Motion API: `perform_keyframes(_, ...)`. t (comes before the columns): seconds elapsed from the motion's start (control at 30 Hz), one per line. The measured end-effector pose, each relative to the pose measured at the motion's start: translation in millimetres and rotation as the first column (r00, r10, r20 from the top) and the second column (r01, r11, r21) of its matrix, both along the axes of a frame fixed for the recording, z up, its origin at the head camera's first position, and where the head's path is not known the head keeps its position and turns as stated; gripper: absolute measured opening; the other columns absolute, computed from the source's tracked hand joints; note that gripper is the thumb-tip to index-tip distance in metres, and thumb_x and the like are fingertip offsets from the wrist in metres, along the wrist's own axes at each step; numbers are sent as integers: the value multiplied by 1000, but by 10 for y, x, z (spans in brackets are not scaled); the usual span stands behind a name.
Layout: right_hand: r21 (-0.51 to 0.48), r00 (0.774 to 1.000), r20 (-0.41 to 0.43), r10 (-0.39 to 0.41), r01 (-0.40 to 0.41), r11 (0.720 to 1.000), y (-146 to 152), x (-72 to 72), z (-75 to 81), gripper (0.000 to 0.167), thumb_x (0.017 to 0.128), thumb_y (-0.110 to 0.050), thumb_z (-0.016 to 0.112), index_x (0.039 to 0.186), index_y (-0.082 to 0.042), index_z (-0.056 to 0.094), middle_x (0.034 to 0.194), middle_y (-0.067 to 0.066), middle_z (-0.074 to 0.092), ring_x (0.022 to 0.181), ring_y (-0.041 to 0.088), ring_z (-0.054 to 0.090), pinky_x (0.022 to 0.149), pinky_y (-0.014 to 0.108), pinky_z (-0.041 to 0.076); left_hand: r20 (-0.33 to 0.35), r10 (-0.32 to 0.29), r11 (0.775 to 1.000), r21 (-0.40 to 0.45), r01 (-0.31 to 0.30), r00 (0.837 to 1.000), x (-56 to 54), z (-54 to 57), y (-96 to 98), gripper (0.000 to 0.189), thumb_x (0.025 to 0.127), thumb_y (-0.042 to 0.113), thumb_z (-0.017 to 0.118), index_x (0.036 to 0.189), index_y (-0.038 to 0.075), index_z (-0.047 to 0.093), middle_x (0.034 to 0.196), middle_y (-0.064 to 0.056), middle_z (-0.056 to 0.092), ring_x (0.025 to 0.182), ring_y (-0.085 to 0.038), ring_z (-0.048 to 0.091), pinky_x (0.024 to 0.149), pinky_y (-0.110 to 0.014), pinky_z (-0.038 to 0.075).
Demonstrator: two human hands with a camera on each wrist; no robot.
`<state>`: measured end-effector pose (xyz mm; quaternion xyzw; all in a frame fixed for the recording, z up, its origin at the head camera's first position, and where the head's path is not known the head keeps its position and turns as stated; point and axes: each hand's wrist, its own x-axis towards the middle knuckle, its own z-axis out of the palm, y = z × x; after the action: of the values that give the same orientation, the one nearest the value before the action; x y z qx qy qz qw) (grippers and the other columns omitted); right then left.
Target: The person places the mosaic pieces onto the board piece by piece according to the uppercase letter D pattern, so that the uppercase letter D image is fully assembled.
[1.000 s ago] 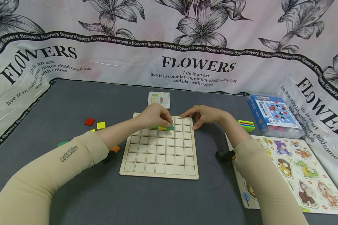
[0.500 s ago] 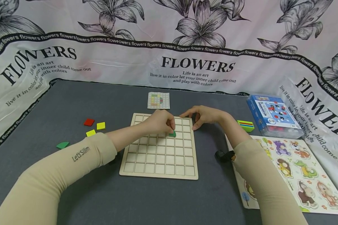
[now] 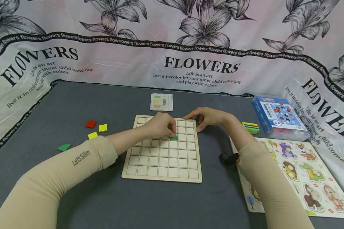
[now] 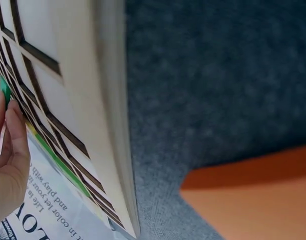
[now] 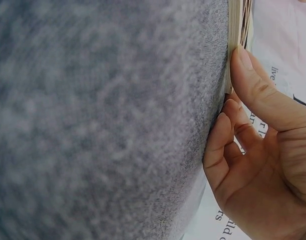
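Observation:
A pale wooden grid board [image 3: 157, 161] lies on the dark grey tablecloth in the middle of the head view. Over its upper right part, my left hand [image 3: 161, 124] pinches a small green tile [image 3: 175, 137] with a rounded edge, low at the squares. In the left wrist view the same green tile [image 4: 4, 88] shows between thumb and fingertip, and a green strip [image 4: 63, 166] with some yellow lies farther along the board. My right hand [image 3: 211, 117] holds the board's far right corner; in the right wrist view its thumb [image 5: 252, 85] presses the board's side edge.
Left of the board lie a red tile [image 3: 90, 124], two yellow tiles [image 3: 103, 128] and a green rounded piece [image 3: 64, 147]. A pattern card [image 3: 161, 102] is behind it. At right are a striped block [image 3: 250, 128], a blue box [image 3: 281, 116] and an animal puzzle board [image 3: 296, 168]. An orange piece [image 4: 262, 187] sits near my left wrist.
My left hand has moved slightly toward me and down the board with the green tile, leaving the row where green and yellow showed earlier. The right hand stays at the corner.

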<state>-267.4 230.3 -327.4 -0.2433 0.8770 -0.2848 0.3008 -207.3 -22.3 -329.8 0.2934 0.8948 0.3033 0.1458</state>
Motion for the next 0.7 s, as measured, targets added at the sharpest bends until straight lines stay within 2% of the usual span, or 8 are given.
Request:
perform_keyframes(0.5, -5, 1000, 7, -9, 9, 1000, -26, -14, 5, 68, 80, -10, 81, 142, -17, 55, 132, 18, 48, 81, 22, 51, 74, 32, 46, -62, -64, 997, -37, 62, 996, -38, 4, -22, 4, 83, 11, 78, 81, 8, 77, 85, -4, 77, 73, -13, 67, 69, -21, 50)
perform_keyframes(0.7, 1, 1000, 11, -15, 15, 1000, -40, -31, 15, 68, 80, -10, 81, 142, -16, 55, 132, 18, 48, 78, 21, 50, 72, 32, 46, -61, -73, 996, -52, 69, 996, -57, 14, -44, 6, 84, 14, 78, 86, 10, 76, 81, -3, 73, 69, -11, 61, 64, -19, 45)
